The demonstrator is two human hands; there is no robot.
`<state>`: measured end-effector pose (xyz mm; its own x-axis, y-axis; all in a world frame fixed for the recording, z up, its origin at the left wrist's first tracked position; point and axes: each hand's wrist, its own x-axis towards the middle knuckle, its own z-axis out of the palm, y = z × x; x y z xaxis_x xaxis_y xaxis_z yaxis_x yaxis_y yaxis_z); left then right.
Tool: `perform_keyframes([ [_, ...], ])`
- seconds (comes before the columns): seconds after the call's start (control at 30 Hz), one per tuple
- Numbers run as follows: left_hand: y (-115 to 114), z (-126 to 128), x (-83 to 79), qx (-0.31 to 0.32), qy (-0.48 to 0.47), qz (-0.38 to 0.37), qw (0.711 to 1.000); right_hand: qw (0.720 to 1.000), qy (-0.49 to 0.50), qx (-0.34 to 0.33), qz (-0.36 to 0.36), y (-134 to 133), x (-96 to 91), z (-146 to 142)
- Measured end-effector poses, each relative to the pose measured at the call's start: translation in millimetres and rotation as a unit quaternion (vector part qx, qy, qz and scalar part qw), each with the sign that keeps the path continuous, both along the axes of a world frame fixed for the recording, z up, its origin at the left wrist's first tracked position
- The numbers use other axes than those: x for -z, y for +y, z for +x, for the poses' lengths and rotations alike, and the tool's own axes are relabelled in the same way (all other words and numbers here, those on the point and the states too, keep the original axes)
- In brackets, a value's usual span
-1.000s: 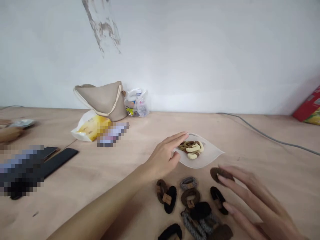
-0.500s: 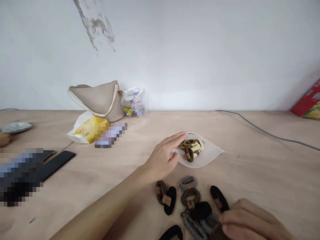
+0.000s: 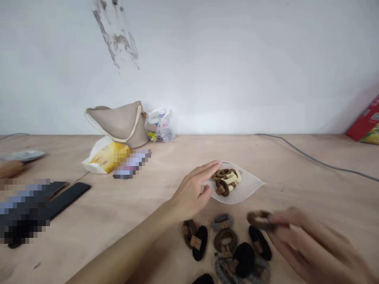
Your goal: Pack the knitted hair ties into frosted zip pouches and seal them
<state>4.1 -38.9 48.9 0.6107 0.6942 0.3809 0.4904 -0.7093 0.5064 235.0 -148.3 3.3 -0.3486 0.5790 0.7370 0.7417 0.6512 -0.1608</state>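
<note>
A frosted white plastic bag [image 3: 248, 189] lies on the table with its mouth spread wide. Inside it are several hair ties [image 3: 229, 178] in cream, olive and brown. At the bag's left edge my left hand [image 3: 194, 189] holds the mouth, fingers along the far rim and thumb nearer me. A brown hair tie [image 3: 257, 218] is pinched in my right hand [image 3: 304, 236], which is raised and slightly blurred. Below it rests a black hair tie [image 3: 260, 242]. Several more lie in front of me, among them a grey one [image 3: 222, 221] and a brown one [image 3: 225, 238].
Behind on the left stand a beige bag [image 3: 118, 120] and a clear plastic bag [image 3: 161, 126], near a yellow-and-white packet [image 3: 108, 156] and a phone [image 3: 133, 163]. A grey cable [image 3: 310, 156] runs right towards a red box [image 3: 364, 122]. Another person's hand [image 3: 10, 169] shows far left.
My right hand has lifted a brown hair tie from the pile and moved up towards the bag. The black tie in the pile has shifted. My left hand stays at the bag.
</note>
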Motion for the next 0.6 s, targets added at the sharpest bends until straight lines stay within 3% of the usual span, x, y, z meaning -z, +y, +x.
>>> perform_keyframes([
  [0.1, 0, 0, -0.4, 0.001, 0.0, -0.003, 1.0, 1.0, 0.0, -0.005, 0.021, 22, -8.4, -9],
  [0.23, 0, 1, -0.6, -0.002, -0.004, 0.002, 1.0, 0.991, -0.032, -0.086, -0.095, 23, -8.9, -23],
  [0.4, 0, 1, 0.4, 0.003, -0.014, 0.012, 1.0, 0.965, -0.079, -0.124, -0.216, 15, -12.5, -40],
  [0.6, 0, 1, 0.5, 0.003, 0.002, 0.011, 1.0, 0.95, -0.092, -0.127, -0.272, 18, -10.3, -55],
])
